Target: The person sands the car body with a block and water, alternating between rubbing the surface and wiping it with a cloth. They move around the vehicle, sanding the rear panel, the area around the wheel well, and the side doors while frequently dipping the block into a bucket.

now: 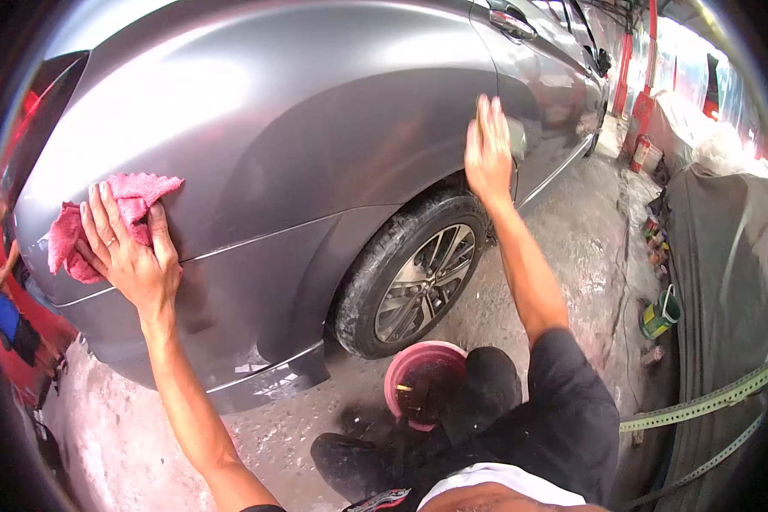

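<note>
My left hand [132,243] presses a crumpled pink cloth [141,189] against the rear side of a grey car [316,154], with the cloth bunched around the fingers and thumb. My right hand [489,154] holds nothing. Its fingers are stretched out, and it overlaps the car body above the rear wheel, beside the seam of the door [542,77]; the hand looks a little blurred. Below the hands is the wheel [427,277], its tyre marked with whitish residue.
A pink basin [392,375] stands on the wet concrete floor [563,247] between my knees and the wheel. To the right are a green can [660,314], a grey sheet [717,256] and perforated metal strips [700,401]. A person in red [26,341] is at the far left.
</note>
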A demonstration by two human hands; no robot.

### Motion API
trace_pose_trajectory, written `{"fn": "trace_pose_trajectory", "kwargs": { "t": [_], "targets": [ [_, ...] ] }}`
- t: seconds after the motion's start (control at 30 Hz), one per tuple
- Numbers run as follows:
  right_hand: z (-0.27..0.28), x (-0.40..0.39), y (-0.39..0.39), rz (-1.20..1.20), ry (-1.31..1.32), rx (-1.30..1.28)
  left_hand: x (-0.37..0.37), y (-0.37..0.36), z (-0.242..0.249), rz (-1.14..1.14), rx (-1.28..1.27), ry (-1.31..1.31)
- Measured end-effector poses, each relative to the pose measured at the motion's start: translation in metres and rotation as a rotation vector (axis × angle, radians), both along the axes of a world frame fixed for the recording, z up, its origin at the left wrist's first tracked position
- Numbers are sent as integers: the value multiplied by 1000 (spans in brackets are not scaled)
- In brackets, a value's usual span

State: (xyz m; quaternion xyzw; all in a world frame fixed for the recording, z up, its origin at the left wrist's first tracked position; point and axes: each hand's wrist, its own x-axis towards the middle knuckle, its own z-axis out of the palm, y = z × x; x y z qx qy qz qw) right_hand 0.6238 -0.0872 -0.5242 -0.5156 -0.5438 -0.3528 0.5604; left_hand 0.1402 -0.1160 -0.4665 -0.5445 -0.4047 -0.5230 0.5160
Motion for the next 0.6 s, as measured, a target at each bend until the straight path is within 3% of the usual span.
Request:
{"fn": "trace_pose_trajectory", "kwargs": {
  "t": [0.1,0.13,0.2,0.23,0.27,0.3,0.37,0.43,0.53,0.57,0.6],
  "targets": [
    [37,34,96,-61,274,63,-2,0,0,33,-3,14],
    [42,29,97,-52,267,68,-2,0,-1,35,-5,14],
    [40,-21,85,-350,47,57,-1,-1,2,35,-1,0],
    [31,-66,71,102,67,177,3,-1,1,29,-12,-23],
    [23,-121,40,-111,-89,58,3,-1,2,29,-2,-15],
    [6,-167,24,19,-147,87,1,0,1,37,-1,10],
    [-20,-200,31,229,-493,515,-4,-1,1,-31,-12,75],
    [-20,-132,25,382,-692,-204,-4,0,2,-16,-26,98],
    [23,18,99,8,-100,177,2,0,2,38,3,33],
    [32,56,125,-86,3,194,1,0,2,35,-6,48],
    [30,44,121,-90,14,193,1,1,3,21,-3,40]
  ]
}}
